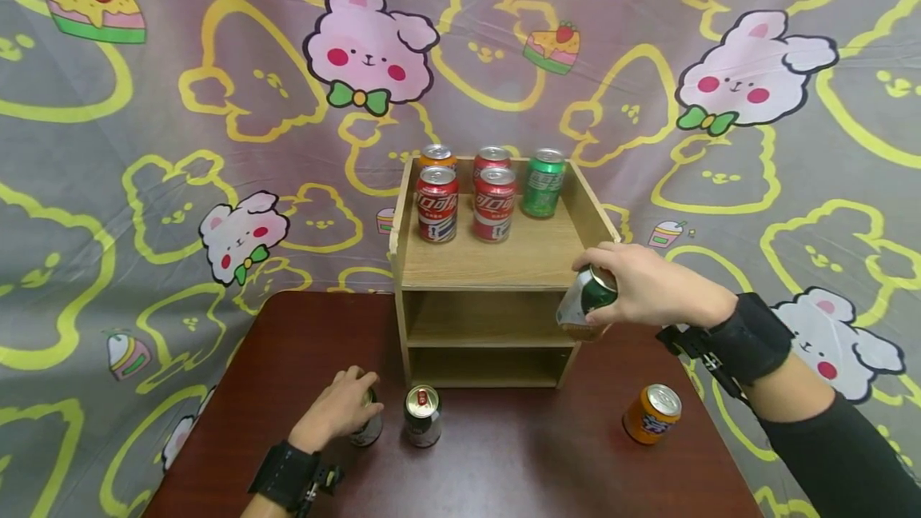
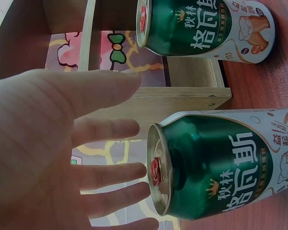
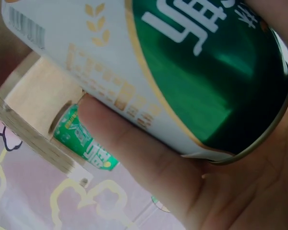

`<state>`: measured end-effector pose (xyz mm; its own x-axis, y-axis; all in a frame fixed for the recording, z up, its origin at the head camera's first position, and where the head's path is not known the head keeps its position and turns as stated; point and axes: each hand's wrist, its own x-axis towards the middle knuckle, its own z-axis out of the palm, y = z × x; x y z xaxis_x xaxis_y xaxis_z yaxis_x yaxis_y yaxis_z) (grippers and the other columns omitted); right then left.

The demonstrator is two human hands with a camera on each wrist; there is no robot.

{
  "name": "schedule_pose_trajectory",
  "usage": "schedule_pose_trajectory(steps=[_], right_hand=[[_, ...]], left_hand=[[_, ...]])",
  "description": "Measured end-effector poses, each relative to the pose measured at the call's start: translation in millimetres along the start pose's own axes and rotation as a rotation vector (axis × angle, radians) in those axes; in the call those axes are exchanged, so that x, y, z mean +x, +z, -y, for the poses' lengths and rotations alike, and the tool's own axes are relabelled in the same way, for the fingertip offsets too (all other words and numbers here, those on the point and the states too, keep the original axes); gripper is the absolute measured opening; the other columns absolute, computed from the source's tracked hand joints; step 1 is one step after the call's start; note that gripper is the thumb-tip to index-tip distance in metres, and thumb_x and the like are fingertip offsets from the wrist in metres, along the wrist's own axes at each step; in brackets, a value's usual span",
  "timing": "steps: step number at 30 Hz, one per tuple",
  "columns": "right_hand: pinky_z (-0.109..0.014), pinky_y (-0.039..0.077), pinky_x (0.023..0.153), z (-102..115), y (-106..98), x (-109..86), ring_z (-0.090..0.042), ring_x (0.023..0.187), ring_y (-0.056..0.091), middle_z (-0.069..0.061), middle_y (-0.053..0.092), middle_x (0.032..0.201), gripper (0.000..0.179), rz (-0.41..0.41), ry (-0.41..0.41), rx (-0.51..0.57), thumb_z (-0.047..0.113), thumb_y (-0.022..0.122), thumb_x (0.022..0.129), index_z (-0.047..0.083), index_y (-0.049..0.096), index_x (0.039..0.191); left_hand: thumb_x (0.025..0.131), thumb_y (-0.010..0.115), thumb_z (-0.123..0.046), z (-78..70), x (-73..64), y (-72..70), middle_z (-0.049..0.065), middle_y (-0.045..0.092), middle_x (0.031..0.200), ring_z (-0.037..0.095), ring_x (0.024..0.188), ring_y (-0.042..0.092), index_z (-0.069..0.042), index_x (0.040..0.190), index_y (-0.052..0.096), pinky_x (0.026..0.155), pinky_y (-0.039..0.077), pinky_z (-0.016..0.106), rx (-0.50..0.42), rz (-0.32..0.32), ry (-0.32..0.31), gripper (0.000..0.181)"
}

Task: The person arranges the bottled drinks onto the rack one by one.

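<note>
My right hand [image 1: 640, 286] grips a green and white drink can [image 1: 588, 298], tilted, at the right front of the wooden shelf unit [image 1: 489, 290]. In the right wrist view its fingers and thumb wrap around that can [image 3: 182, 81]. My left hand [image 1: 338, 406] is over another green and white can [image 1: 368, 422] on the table. From the left wrist view, its fingers [image 2: 110, 177] are spread and reach toward the top of this can [image 2: 216, 163] without curling round it. A third matching can [image 1: 422, 416] stands upright just right of it.
On the top shelf stand red cola cans [image 1: 437, 205], a green can [image 1: 544, 184] and an orange can [image 1: 437, 155] at the back left. Another orange can [image 1: 651, 414] is on the dark red table [image 1: 518, 462] at the right. A patterned cloth [image 1: 216, 142] hangs behind.
</note>
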<state>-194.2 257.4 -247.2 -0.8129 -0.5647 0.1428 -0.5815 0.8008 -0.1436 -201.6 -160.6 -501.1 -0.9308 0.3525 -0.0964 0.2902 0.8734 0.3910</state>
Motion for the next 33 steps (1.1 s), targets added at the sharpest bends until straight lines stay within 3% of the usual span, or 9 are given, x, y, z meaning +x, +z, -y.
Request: schedule_pose_trajectory(steps=[13,22,33], right_hand=[[-0.029,0.048,0.063,-3.5,-18.4,12.8,-0.015,0.078,0.053,-0.002,0.058,0.096,0.062,-0.004,0.032,0.027,0.033,0.087,0.065,0.01,0.059,0.116],[-0.033,0.041,0.065,-7.7,-22.3,28.2,-0.02,0.079,0.049,-0.005,0.055,0.091,0.061,-0.022,0.045,-0.028,0.034,0.085,0.067,0.008,0.059,0.115],[-0.034,0.045,0.064,-17.2,-18.7,50.9,-0.022,0.08,0.054,-0.007,0.059,0.096,0.058,0.041,0.102,-0.001,0.031,0.083,0.07,0.008,0.058,0.117]], left_hand=[[0.085,0.07,-0.029,1.3,0.4,-0.7,0.019,0.051,0.119,0.036,0.109,0.048,-0.007,0.122,0.059,0.075,0.048,0.047,-0.001,-0.01,0.001,0.044],[0.086,0.07,-0.028,1.6,0.8,-0.8,0.019,0.05,0.118,0.036,0.109,0.047,-0.006,0.122,0.058,0.076,0.047,0.046,-0.011,-0.003,-0.001,0.044],[0.086,0.069,-0.027,2.0,1.6,-4.4,0.018,0.051,0.115,0.035,0.107,0.047,-0.006,0.121,0.058,0.075,0.047,0.045,-0.002,-0.013,0.018,0.042]])
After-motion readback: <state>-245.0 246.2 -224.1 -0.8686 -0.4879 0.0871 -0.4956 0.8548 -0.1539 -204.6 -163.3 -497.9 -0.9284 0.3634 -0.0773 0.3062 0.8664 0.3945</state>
